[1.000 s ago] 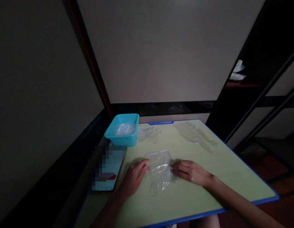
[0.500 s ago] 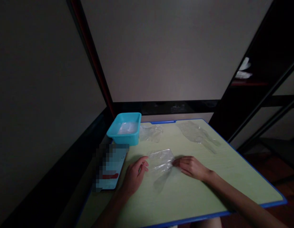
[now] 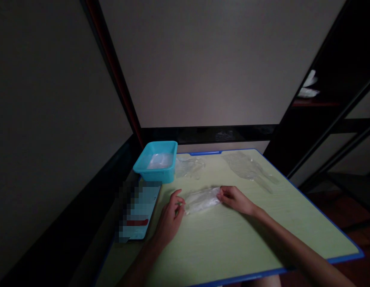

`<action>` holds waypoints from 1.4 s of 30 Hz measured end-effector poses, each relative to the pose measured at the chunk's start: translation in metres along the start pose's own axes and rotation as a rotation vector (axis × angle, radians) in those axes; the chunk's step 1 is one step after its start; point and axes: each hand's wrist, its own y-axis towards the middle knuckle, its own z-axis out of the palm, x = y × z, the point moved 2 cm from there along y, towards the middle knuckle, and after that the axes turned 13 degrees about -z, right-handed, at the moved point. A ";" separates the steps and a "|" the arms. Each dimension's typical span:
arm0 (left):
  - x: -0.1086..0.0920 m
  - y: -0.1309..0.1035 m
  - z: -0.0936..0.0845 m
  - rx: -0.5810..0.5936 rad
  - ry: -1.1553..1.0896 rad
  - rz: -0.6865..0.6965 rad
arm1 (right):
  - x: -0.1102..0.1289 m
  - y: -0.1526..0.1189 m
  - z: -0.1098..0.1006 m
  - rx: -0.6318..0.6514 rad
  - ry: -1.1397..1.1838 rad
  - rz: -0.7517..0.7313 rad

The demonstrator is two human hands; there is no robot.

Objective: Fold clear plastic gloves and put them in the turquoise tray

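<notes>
A clear plastic bag [image 3: 202,199], folded into a narrow strip, lies across the middle of the table between my hands. My right hand [image 3: 237,200] pinches its right end between thumb and fingers. At the left end, my left hand [image 3: 170,215] has its fingertips closed on the plastic, with the index finger slightly raised. Just left of that hand lies a flat device [image 3: 143,207] with a light blue face, partly blurred out.
A turquoise plastic basin [image 3: 156,175] with whitish plastic inside stands at the back left. Beside it lies a crumpled clear bag [image 3: 189,166]. Another clear bag [image 3: 247,167] is spread flat at the back right. The pale green table [image 3: 232,247] has a blue rim, with a wall behind.
The bag between my hands has gone from a wider, spread shape to a narrow folded strip. My right hand has moved slightly away from me; my left hand now meets the bag's left end.
</notes>
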 end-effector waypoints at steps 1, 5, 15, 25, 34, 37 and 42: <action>0.000 0.001 0.001 0.002 -0.014 -0.010 | -0.001 0.001 0.002 -0.021 0.000 0.016; -0.001 0.003 0.005 0.001 -0.058 -0.042 | -0.007 0.005 0.008 -0.111 -0.030 0.086; 0.004 0.007 0.013 -0.048 0.019 -0.031 | -0.011 0.008 0.013 -0.230 -0.225 0.160; 0.004 0.008 0.012 -0.037 0.027 -0.034 | 0.020 0.000 0.021 -0.044 -0.524 -0.162; 0.000 0.004 0.008 -0.104 0.056 -0.024 | 0.008 -0.005 0.039 0.230 -0.760 -0.202; -0.013 -0.001 0.010 -0.149 0.161 0.048 | 0.009 -0.005 0.040 0.233 -0.787 -0.198; -0.048 -0.001 0.048 0.035 0.617 0.265 | 0.012 -0.003 0.040 0.292 -0.825 -0.152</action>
